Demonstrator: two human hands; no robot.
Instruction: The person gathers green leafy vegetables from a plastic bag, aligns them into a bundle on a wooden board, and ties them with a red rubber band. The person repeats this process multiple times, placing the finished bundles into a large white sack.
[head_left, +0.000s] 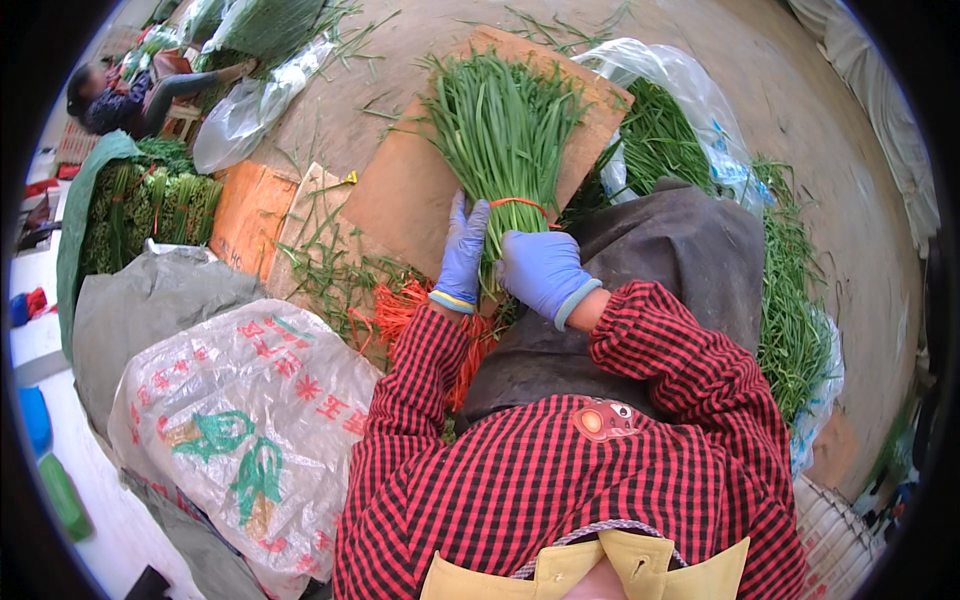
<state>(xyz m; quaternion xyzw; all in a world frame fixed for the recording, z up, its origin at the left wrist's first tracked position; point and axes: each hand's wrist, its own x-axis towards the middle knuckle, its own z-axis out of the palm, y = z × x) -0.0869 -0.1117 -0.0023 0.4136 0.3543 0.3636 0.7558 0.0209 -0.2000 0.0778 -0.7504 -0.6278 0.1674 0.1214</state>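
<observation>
A large bunch of long green leafy stalks (499, 127) lies over a brown board (390, 199), its cut ends towards me. An orange-red tie (519, 200) goes round its lower part. My right hand (544, 274), in a blue glove with a light cuff, is closed round the stalks just below the tie. My left hand (463, 251), gloved alike, lies along the left side of the bunch with its fingers extended; whether it grips is not plain. Below my left hand sits a heap of loose orange-red ties (401, 307), partly hidden by my sleeve.
Loose green stalks in clear plastic (660, 142) lie at the right, with more (787, 300) beside my dark-covered knee. A printed white sack (247, 427) is at the lower left, tied bundles (150, 210) in a green sack beyond it. Another person (127, 97) sits at the upper left.
</observation>
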